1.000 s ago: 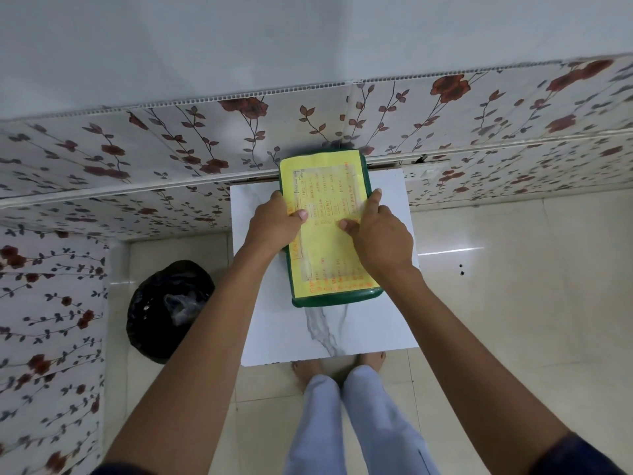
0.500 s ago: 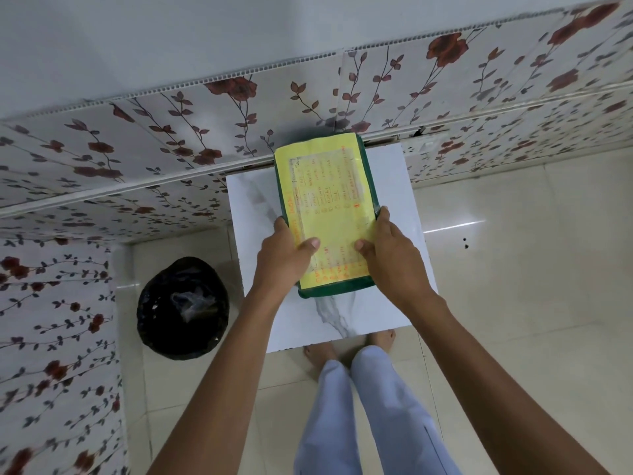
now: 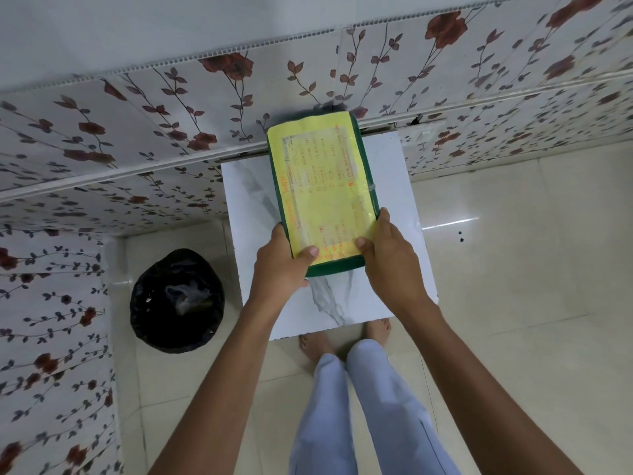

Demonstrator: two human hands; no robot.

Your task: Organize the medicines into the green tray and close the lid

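Gripping the closed green tray (image 3: 334, 267) at its near corners, left hand (image 3: 279, 262) at 7 o'clock, right hand (image 3: 390, 258) at 5, thumbs on the yellow lid (image 3: 322, 190); press evenly along the rim on the white table (image 3: 394, 186).

Bare table top (image 3: 246, 200) lies open left of the green tray (image 3: 334, 267); the floral wall (image 3: 171, 108) blocks behind.

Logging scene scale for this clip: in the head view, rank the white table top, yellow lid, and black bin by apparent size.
1. white table top
2. yellow lid and black bin: too alike to rank, and the bin sits lower, farther from the camera.
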